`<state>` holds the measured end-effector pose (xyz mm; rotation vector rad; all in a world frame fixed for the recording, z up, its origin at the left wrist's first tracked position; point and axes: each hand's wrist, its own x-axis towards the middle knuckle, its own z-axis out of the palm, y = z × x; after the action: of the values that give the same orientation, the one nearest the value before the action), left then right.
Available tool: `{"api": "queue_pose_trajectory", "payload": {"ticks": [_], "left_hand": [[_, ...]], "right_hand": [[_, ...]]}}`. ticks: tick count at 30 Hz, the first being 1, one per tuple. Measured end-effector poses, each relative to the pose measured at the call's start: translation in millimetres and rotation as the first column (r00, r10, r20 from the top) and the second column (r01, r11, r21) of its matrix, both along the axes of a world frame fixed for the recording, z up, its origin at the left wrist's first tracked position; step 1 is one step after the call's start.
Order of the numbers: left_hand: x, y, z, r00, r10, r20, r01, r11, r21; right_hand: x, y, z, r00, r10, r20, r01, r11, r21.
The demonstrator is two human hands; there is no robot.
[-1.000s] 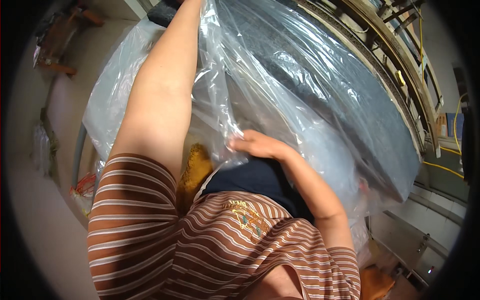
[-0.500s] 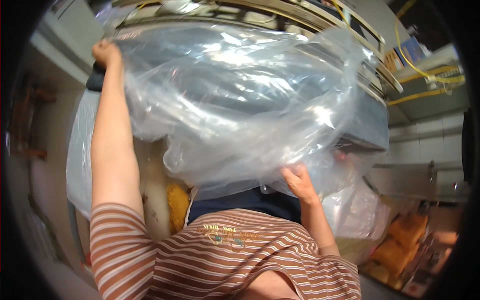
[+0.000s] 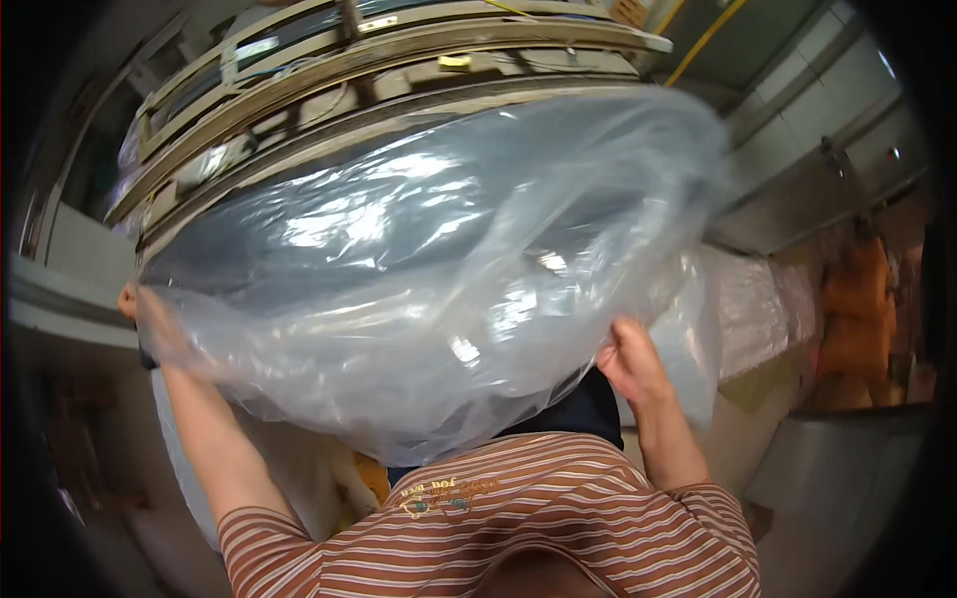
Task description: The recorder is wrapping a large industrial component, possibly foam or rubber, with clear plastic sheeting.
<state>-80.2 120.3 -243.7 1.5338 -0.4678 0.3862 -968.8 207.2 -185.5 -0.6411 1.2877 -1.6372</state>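
A large sheet of clear plastic film [image 3: 399, 229], crinkled and shiny, spreads in front of me over a dark flat surface that shows through it. At the far left my left hand [image 3: 130, 302] is closed on the film's edge, with part of the film draped over my wrist. My right hand [image 3: 632, 361] pinches the near edge at the right, close to my body, fingers curled round it. Between the two hands the film sags toward my striped shirt. What lies under the film cannot be made out clearly.
A frame with wooden and metal rails [image 3: 399, 55] runs along the far side. More folded clear plastic [image 3: 748, 304] lies at the right. Beyond it stands something orange [image 3: 855, 309]. A yellow cable [image 3: 706, 42] hangs at the upper right.
The view has turned. My left hand, still gripping the film, has come down and nearer. The film's right part has swung and billows more smoothly; my right hand keeps its hold.
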Motion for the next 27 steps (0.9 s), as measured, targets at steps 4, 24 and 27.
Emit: {"api": "queue_pose_trajectory", "payload": {"ticks": [4,24,27], "left_hand": [[-11.6,-3.3,15.7,0.998,0.036,-0.056,-0.021,0.968,0.251],[-31.9,64.7,36.2,0.899,-0.086,0.429,-0.314,0.554,0.771],[-68.2,61.7,41.2,0.904,-0.079,0.419,-0.34,0.461,0.82]], "right_hand": [[-66.1,13.9,-10.1,0.96,-0.28,0.026,0.28,0.96,-0.009],[-85.9,-130.1,34.6,-0.213,0.134,-0.968,-0.095,0.983,0.157],[-56.7,-144.8,42.9,0.232,0.059,-0.971,-0.276,0.961,-0.008]]}}
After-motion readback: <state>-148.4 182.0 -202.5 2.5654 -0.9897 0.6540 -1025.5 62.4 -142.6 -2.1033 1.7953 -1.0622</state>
